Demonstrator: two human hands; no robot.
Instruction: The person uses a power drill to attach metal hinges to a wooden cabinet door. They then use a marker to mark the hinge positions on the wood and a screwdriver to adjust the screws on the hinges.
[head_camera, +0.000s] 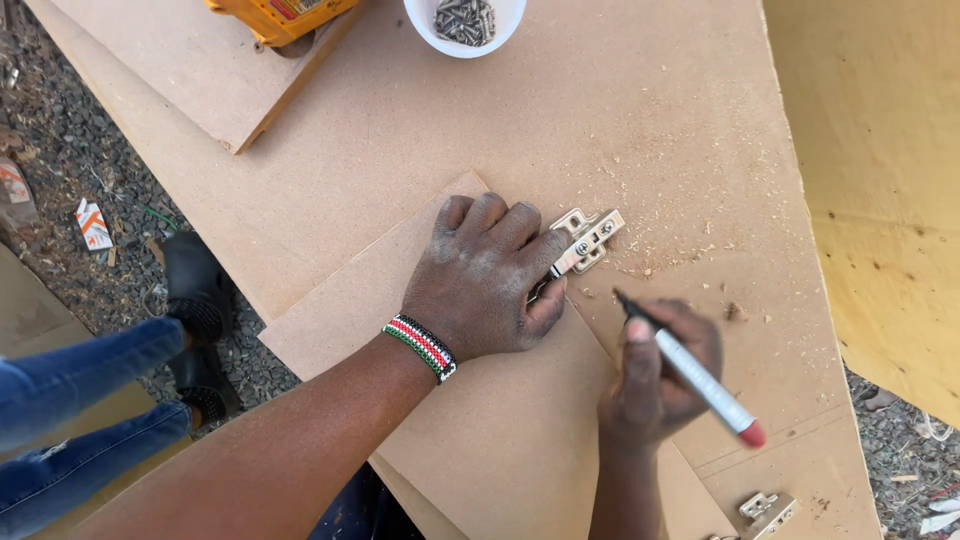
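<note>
My left hand (487, 280) presses flat on a small brown fibreboard panel (470, 430), fingers pinning a silver cabinet hinge (585, 240) at the panel's edge. A striped bead bracelet circles that wrist. My right hand (655, 375) grips a white marker pen (695, 375) with a red end cap, its dark tip pointing at the board just below and right of the hinge. Sawdust lies scattered around the hinge on the large board (640, 120) underneath.
A white bowl of screws (466, 22) stands at the top edge, a yellow power tool (280, 15) on another board at top left. A second hinge (767, 512) lies bottom right. A yellowish panel (890, 200) stands at right. Gravel, legs in jeans and black shoes are at left.
</note>
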